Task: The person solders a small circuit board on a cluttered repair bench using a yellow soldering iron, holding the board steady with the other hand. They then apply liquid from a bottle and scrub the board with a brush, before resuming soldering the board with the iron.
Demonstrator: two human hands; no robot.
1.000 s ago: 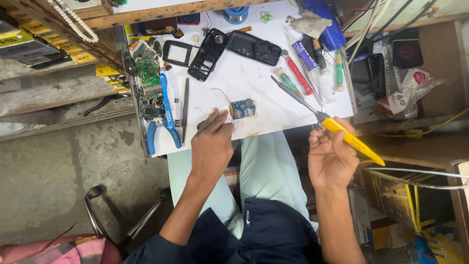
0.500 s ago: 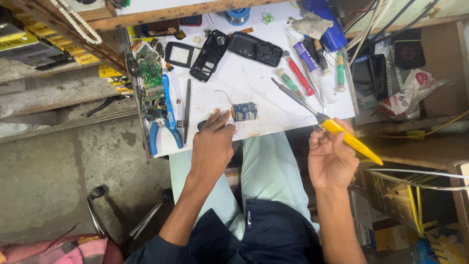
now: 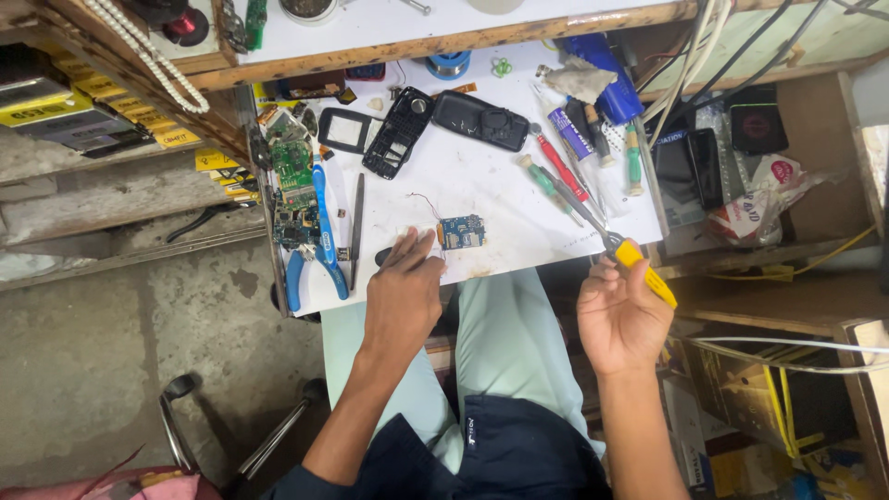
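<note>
My left hand (image 3: 403,294) rests on the near edge of the white worktop (image 3: 482,185), fingertips touching the surface just left of a small blue circuit board (image 3: 461,231) with thin wires. My right hand (image 3: 623,315) grips a yellow-handled soldering iron (image 3: 619,250) whose metal tip points up-left over the worktop. A disassembled black phone frame (image 3: 396,132) and a black phone back cover (image 3: 481,120) lie farther back.
Blue-handled pliers (image 3: 319,243), green circuit boards (image 3: 294,167) and a dark file (image 3: 356,231) lie at the left edge. Screwdrivers (image 3: 559,165) and tubes sit at the right. A wooden shelf (image 3: 407,42) overhangs the back. Cables hang at top right; a stool frame (image 3: 181,417) stands below left.
My left hand has slid a little along the worktop edge, staying beside the blue board. My right hand keeps the soldering iron in about the same place.
</note>
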